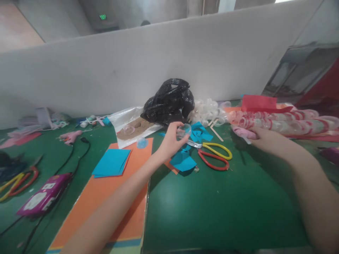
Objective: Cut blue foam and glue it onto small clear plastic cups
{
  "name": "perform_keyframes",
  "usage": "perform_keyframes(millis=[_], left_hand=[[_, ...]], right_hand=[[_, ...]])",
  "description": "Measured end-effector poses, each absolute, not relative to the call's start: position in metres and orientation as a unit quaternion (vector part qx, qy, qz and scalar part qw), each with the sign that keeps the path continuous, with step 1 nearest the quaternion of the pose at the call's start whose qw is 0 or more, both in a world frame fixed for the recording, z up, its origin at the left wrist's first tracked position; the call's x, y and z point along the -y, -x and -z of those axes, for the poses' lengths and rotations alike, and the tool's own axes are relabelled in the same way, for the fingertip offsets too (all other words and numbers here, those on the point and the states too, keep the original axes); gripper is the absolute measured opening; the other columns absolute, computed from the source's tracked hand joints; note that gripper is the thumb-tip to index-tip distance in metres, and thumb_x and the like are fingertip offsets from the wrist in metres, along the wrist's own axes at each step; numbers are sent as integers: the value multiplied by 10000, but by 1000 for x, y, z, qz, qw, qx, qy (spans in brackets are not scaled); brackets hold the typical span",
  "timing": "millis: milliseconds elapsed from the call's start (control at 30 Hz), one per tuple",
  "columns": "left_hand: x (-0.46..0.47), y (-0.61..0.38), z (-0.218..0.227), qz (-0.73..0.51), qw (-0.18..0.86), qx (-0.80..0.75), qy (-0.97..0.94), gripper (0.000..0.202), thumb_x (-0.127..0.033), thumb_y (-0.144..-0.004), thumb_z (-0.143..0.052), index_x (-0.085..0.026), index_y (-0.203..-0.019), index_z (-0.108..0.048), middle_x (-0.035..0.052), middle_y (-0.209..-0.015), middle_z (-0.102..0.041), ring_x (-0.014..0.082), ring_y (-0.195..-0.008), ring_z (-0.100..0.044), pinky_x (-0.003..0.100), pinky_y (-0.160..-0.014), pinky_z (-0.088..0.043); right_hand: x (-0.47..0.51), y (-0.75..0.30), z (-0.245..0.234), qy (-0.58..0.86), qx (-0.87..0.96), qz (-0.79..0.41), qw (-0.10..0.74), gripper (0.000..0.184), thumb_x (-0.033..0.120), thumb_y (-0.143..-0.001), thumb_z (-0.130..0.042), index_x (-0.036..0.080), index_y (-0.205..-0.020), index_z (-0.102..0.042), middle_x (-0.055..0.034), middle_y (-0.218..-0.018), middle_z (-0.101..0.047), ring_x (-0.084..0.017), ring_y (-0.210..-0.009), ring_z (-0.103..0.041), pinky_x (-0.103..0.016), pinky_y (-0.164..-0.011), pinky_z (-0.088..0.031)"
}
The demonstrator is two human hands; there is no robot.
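My left hand (173, 141) is closed around a small clear plastic cup (184, 130), thumb and fingers on its sides. Under and beside it lie cut blue paper scraps (183, 161) and scissors with one yellow and one red handle (214, 159). To the right, my right hand (258, 137) grips a pink glue gun (243, 133), partly hidden by the fingers. It is close to two long rows of clear cups with pink-red bands (288, 125). Another clear cup with blue in it (142, 143) rests on the orange board (132, 190), near folded blue paper (112, 162).
A black plastic bag (172, 100) leans at the white partition (106, 77), beside piled clear cups (209, 109). On the left are another pink glue gun (70, 137), a purple power strip (45, 194) with cables, and more scissors (19, 181). Wooden sticks (217, 131) lie near the middle.
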State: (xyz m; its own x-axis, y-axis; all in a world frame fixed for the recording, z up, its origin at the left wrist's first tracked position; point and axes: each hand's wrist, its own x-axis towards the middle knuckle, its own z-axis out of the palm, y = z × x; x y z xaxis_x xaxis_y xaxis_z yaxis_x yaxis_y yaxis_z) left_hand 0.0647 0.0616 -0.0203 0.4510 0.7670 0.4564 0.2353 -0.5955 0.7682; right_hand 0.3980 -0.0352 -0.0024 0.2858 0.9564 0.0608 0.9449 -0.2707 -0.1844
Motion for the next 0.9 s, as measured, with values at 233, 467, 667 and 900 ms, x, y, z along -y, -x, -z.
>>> perform_keyframes(millis=[233,467,667,900], left_hand=[[-54,-69,12,-419,307,-339,-784,347,-254,-875,-660,-211,-1169,-482,78,-1192,-601,159,-974,-611,317,-839,-533],[-50,-66,13,-401,318,-346,-787,425,-242,-875,-685,-232,-1233,-457,85,-1240,-643,194,-1146,-621,324,-900,-514],[-55,-65,20,-408,337,-357,-770,502,-238,-860,-717,-235,-1273,-432,88,-1238,-667,193,-1092,-658,353,-918,-531],[-54,-66,24,-431,361,-349,-750,490,-271,-868,-734,-252,-1260,-441,71,-1202,-688,198,-1079,-680,394,-960,-552]], right_hand=[[38,-390,-14,811,554,-58,178,257,441,-895,-497,211,-839,-598,-122,-856,-720,-296,-801,-678,-350,-690,-479],[43,-362,-27,801,426,-163,388,357,562,-806,-667,224,-766,-561,-59,-863,-679,-216,-745,-631,-317,-655,-492],[41,-339,-26,675,457,-345,465,361,524,-826,-719,180,-911,-652,-72,-803,-698,-174,-682,-586,-298,-630,-478],[40,-309,-18,606,493,-430,453,374,560,-794,-745,211,-831,-615,18,-635,-592,-123,-523,-508,-280,-505,-400]])
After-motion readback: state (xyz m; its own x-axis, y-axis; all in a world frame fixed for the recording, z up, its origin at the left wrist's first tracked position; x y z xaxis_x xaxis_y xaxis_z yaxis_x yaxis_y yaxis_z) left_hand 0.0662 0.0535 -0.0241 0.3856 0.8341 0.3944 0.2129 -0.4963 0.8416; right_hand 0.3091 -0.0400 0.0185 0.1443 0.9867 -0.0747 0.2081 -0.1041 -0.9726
